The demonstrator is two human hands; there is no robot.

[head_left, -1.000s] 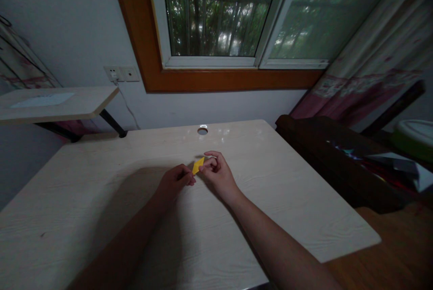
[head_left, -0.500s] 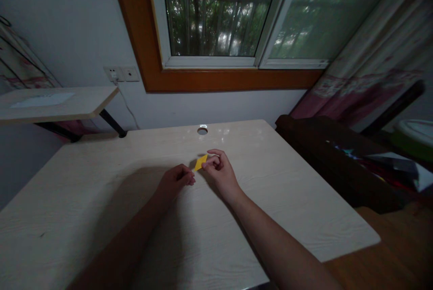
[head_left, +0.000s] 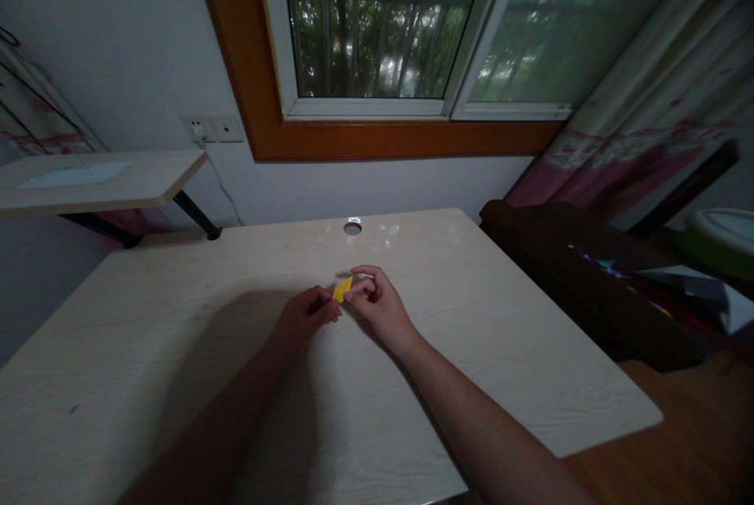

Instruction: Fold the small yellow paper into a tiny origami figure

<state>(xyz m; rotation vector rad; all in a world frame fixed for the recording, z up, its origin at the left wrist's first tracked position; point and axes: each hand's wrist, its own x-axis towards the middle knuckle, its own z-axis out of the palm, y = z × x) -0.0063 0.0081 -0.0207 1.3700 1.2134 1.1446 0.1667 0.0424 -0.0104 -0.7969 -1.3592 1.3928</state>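
Two bare hands meet over a pale wood-grain tabletop [head_left: 500,356], a little nearer the wearer than the round hole [head_left: 352,228] cut near its far edge. Between them is a small, thin, yellow diamond-shaped piece [head_left: 342,290], probably folded paper, though the light is too dim to be sure. It lies just on the near side of the hole, slightly to its left.

The right hand [head_left: 380,302] pinches the piece's right side between thumb and bent fingers, with the index finger arched out beyond its upper tip. The left hand [head_left: 307,310] has its fingers curled together, thumb and forefinger pinching the piece's lower left end. Most of the yellow face shows in the narrow gap between the two thumbs.

Well to the left of the hole, a pale wooden shelf [head_left: 141,189] stands on black metal legs [head_left: 197,214]. Beyond the hole, a white-framed window [head_left: 365,107] sits in brown wooden trim [head_left: 400,141]; to its right hangs a cream and pink patterned curtain [head_left: 636,120].
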